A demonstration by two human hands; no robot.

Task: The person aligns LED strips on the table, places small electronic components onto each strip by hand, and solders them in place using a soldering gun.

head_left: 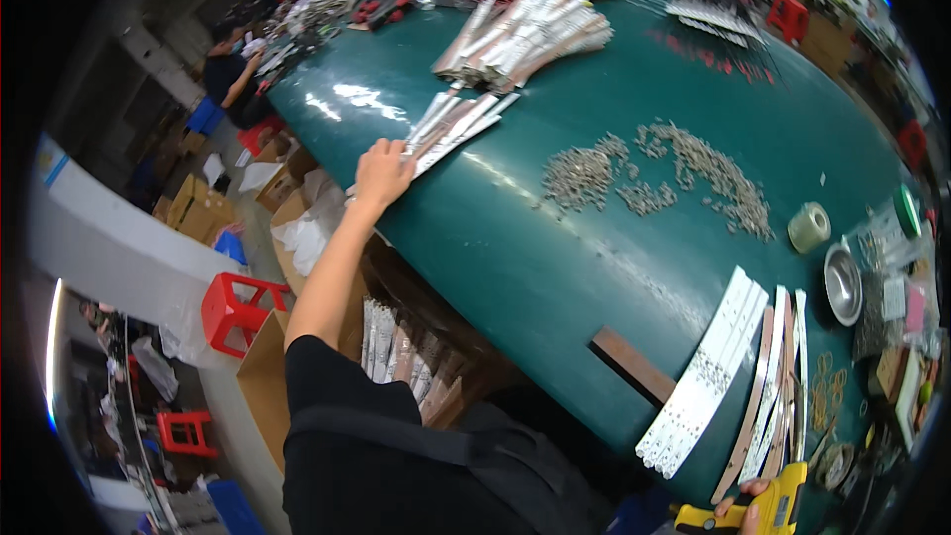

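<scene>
My right hand [753,509] is clamped on a yellow tool [789,493] near the fanned strips [698,376] at the near end of the glossy green bench [495,228], while well apart my left hand [384,174] is closed around a bundle [462,131] by the left edge. Beyond are scattered bits [580,176], a bigger stack [530,35] and, past a red stool [223,307], a seated person [235,79]. The frame cuts off my right hand, my left fingertips are partly hidden, and the far clutter is hard to make out.
</scene>
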